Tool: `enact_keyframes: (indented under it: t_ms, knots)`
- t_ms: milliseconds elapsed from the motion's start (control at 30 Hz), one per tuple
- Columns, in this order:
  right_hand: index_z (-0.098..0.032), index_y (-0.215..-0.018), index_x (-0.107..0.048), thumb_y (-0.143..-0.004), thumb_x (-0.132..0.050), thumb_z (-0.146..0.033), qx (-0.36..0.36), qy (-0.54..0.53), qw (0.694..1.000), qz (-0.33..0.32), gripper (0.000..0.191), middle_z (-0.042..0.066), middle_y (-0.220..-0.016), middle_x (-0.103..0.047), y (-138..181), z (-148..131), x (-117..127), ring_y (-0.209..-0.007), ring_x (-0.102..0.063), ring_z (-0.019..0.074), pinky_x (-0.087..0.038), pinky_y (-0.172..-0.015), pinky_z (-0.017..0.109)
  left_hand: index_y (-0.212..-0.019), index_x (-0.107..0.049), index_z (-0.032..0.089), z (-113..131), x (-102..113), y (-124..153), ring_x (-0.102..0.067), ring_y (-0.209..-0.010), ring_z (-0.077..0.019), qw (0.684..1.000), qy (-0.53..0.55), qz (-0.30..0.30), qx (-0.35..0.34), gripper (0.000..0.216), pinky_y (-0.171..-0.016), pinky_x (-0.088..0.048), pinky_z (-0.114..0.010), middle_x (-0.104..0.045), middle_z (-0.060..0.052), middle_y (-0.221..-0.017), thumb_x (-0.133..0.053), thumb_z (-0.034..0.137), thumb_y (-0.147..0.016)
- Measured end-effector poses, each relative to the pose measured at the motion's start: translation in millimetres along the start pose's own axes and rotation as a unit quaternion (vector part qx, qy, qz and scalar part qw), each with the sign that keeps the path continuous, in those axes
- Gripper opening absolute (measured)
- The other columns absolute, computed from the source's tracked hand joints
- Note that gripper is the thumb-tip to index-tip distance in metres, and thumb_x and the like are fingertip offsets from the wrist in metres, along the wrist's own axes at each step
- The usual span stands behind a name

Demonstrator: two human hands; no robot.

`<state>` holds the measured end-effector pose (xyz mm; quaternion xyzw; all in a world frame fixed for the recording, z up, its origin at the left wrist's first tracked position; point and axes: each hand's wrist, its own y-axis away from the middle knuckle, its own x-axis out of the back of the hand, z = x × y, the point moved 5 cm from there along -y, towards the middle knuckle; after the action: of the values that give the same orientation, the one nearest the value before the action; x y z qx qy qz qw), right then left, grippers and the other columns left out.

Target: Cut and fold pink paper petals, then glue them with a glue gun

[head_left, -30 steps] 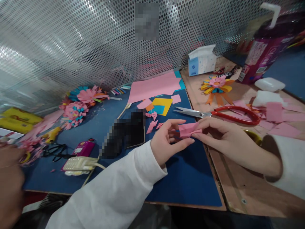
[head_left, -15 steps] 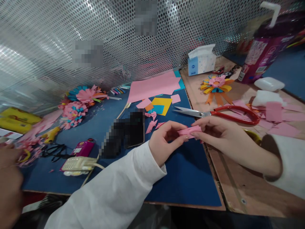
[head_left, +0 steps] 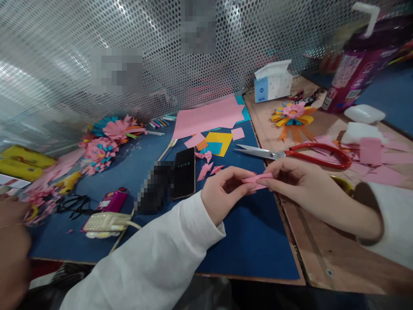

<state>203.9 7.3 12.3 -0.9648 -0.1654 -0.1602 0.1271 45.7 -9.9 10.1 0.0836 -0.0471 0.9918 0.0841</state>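
Note:
Between my two hands is a small folded piece of pink paper (head_left: 257, 178), raised over the blue tabletop. My left hand (head_left: 226, 189) pinches its left end between thumb and fingers. At the other end, the thumb and fingertips of my right hand (head_left: 295, 178) close on the paper. Just beyond my hands lie red-handled scissors (head_left: 318, 156), blades parted a little and pointing left. Small folded pink pieces (head_left: 205, 171) rest on the table near my left knuckles. Yellow paper (head_left: 222, 140) with blue and orange scraps lies farther back.
A phone (head_left: 184, 174) lies left of my hands, with a power strip (head_left: 106, 221) beyond it. Paper flowers (head_left: 100, 153) sit at the back left. A tissue pack (head_left: 274, 82), a ribbon flower (head_left: 293, 113) and a purple bottle (head_left: 351, 73) stand or lie right. Another person's arm (head_left: 13, 245) is far left.
The pink paper has turned slightly between my fingertips and shows a flatter face. The phone screen now displays a clock. My arms have hardly moved.

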Motion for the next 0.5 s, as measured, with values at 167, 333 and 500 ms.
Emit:
enact_keyframes:
  t_ms: [167, 333, 500]
  knots:
    - [-0.019, -0.078, -0.064, -0.081, -0.059, -0.048, 0.005, 0.014, 1.000, -0.001, 0.030, 0.004, -0.074, -0.066, 0.3, 1.0, -0.3, -0.063, -0.057, 0.0142, -0.045, -0.053, 0.025, -0.090, -0.067, 0.016, -0.2, 0.4, 0.9, -0.066, -0.072, -0.0146, 1.000, -0.010, 0.007, 0.005, 0.023, -0.073, -0.058, -0.033, -0.071, -0.005, -0.084, -0.070, 0.032, -0.073]
    - [-0.019, -0.076, -0.063, -0.082, -0.058, -0.046, 0.007, 0.021, 1.000, -0.001, 0.029, 0.003, -0.073, -0.065, -0.2, -0.8, -0.6, -0.062, -0.057, 0.0136, -0.044, -0.052, 0.025, -0.089, -0.067, 0.016, 1.8, -0.1, 1.8, -0.067, -0.073, -0.0148, 1.000, -0.009, 0.011, 0.009, 0.021, -0.073, -0.058, -0.033, -0.071, -0.005, -0.084, -0.069, 0.031, -0.074]
    - [-0.020, -0.078, -0.064, -0.083, -0.058, -0.044, 0.002, 0.017, 1.000, -0.006, 0.026, 0.003, -0.075, -0.066, 0.0, -0.6, -1.1, -0.065, -0.059, 0.0145, -0.046, -0.054, 0.025, -0.090, -0.067, 0.017, 0.7, 0.0, 1.5, -0.068, -0.072, -0.0153, 1.000, -0.004, 0.006, 0.021, 0.023, -0.073, -0.059, -0.035, -0.072, -0.005, -0.085, -0.069, 0.032, -0.073]
